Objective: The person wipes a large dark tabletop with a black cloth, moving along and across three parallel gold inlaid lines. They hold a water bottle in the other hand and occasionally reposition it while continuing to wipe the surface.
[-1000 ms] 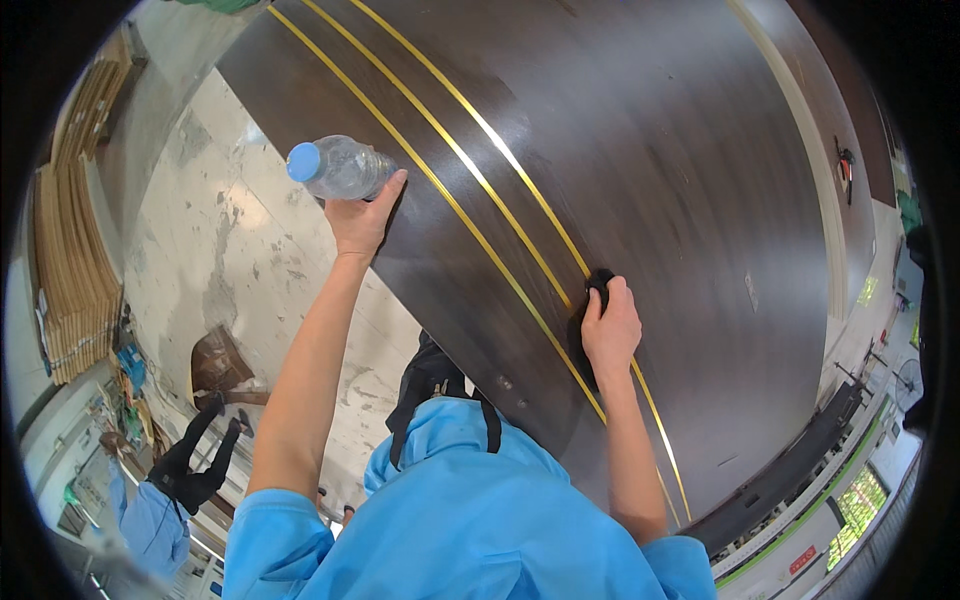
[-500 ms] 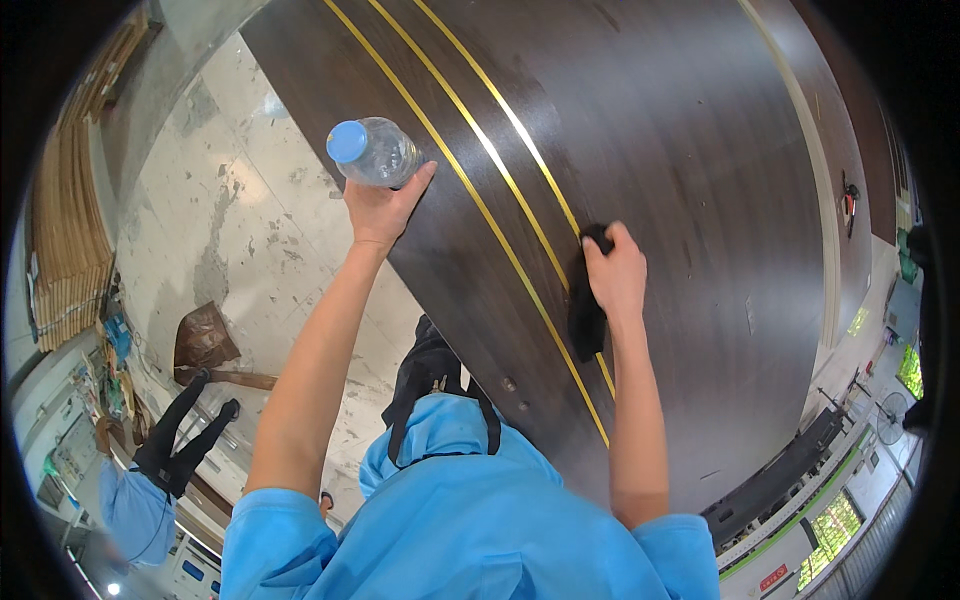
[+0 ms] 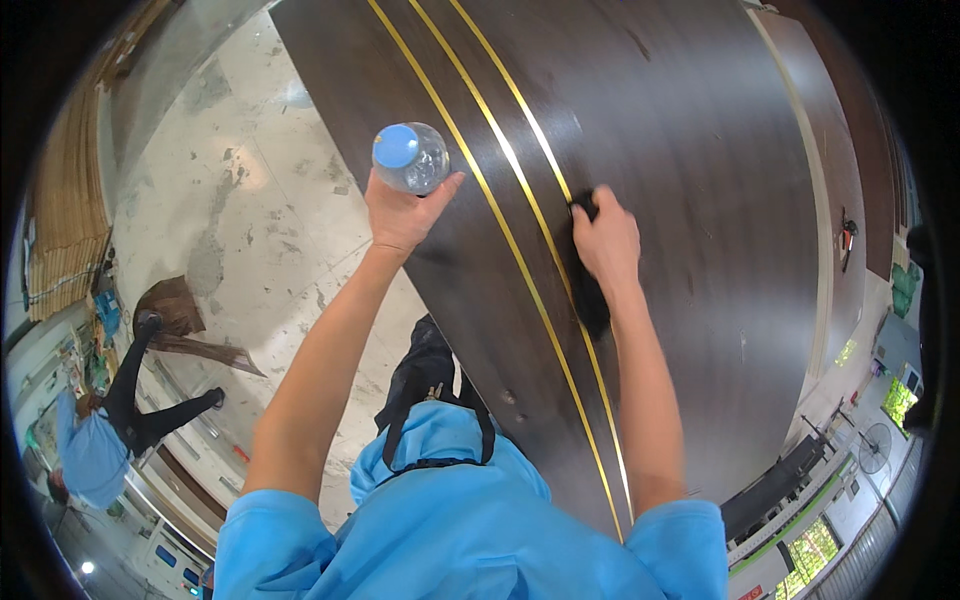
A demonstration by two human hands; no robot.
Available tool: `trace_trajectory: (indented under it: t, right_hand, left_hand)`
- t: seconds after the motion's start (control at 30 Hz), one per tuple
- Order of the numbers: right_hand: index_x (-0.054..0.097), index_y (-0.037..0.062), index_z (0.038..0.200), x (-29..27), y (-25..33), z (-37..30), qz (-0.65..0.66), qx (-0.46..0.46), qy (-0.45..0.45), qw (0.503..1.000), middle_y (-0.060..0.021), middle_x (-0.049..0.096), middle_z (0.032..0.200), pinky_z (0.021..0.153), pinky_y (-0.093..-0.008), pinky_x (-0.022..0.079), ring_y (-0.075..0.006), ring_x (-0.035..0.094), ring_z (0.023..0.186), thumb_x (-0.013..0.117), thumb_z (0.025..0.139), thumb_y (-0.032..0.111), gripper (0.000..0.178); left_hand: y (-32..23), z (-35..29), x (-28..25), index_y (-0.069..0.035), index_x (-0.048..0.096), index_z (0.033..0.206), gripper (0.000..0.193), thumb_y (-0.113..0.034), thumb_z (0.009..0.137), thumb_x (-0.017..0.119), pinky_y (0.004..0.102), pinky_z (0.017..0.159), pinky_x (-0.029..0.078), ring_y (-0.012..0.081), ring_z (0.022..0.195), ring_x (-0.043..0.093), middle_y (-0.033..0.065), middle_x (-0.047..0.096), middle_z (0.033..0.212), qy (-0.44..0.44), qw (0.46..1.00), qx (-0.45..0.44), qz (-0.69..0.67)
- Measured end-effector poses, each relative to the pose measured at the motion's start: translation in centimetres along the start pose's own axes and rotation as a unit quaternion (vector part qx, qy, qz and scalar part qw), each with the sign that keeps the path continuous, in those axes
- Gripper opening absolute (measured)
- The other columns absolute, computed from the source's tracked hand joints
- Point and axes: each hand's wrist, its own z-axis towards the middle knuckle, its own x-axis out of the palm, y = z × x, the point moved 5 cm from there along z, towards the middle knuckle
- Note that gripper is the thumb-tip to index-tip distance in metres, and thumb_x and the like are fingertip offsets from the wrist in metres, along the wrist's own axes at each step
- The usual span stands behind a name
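Observation:
A large dark wood-grain panel (image 3: pixel 720 200) with three gold strips (image 3: pixel 507 150) running along it lies in front of me. My left hand (image 3: pixel 402 215) is closed round a clear plastic bottle (image 3: pixel 428 163) with a blue cap, held near the panel's left edge. Over the strips, my right hand (image 3: pixel 610 240) grips a black cloth (image 3: pixel 588 295), which lies against the panel beside and partly over the rightmost strips. Its fingertips are partly hidden by the cloth and the hand itself.
At the left, a person in blue and black (image 3: pixel 125 420) walks near a brown sheet-like piece (image 3: pixel 175 305) on the floor. Stacked boards (image 3: pixel 65 220) stand at the far left. A red-and-black tool (image 3: pixel 848 240) lies at the right; a fan (image 3: pixel 875 447) stands beyond.
In the picture, my left hand and the bottle have shifted right, the bottle more upright. My right hand and the cloth have moved slightly farther up the panel. The other person has stepped left.

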Motion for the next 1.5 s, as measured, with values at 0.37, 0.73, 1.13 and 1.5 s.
trace_trajectory:
  t: [0.37,0.73,1.13,1.5]
  right_hand:
    - [0.068,0.0041,0.117,-3.2,3.7,-0.5,0.006,0.021,0.041,0.999,-0.0297,0.075,0.112,0.094,-0.0573,0.055,-0.0509,0.071,0.108,0.069,0.098,0.037,0.038]
    - [0.075,-0.0052,0.105,-2.2,2.8,2.6,-0.003,0.060,0.100,0.993,-0.0311,0.076,0.107,0.095,-0.0498,0.056,-0.0468,0.073,0.108,0.073,0.088,0.032,0.042]
    - [0.074,-0.0052,0.091,-1.2,1.2,2.2,0.100,0.123,0.061,0.986,-0.0245,0.076,0.086,0.082,-0.0435,0.056,-0.0357,0.076,0.087,0.078,0.080,0.032,0.039]
    - [0.070,-0.0055,0.081,-1.1,2.3,3.3,0.134,0.098,0.038,0.985,-0.0220,0.071,0.077,0.075,-0.0443,0.054,-0.0338,0.071,0.076,0.078,0.077,0.032,0.038]
  left_hand:
    - [0.3,0.2,-0.2,-0.010,0.072,0.123,0.060,-0.050,0.080,0.089,0.0472,0.100,0.052,0.0367,0.117,0.066,0.0133,0.072,0.122,0.003,0.997,0.015,0.082]
    - [-0.4,0.0,-0.5,-0.010,0.066,0.130,0.067,-0.044,0.077,0.091,0.0459,0.102,0.050,0.0348,0.119,0.065,0.0111,0.070,0.124,-0.007,0.996,0.034,0.086]
    - [-0.3,0.1,-0.6,-0.010,0.073,0.121,0.060,-0.054,0.082,0.088,0.0458,0.102,0.052,0.0353,0.117,0.065,0.0118,0.074,0.123,-0.029,0.989,0.075,0.128]
    - [-0.4,0.1,-0.4,-0.012,0.060,0.134,0.073,-0.034,0.073,0.094,0.0455,0.103,0.049,0.0323,0.121,0.065,0.0082,0.070,0.129,-0.007,0.987,0.076,0.140]
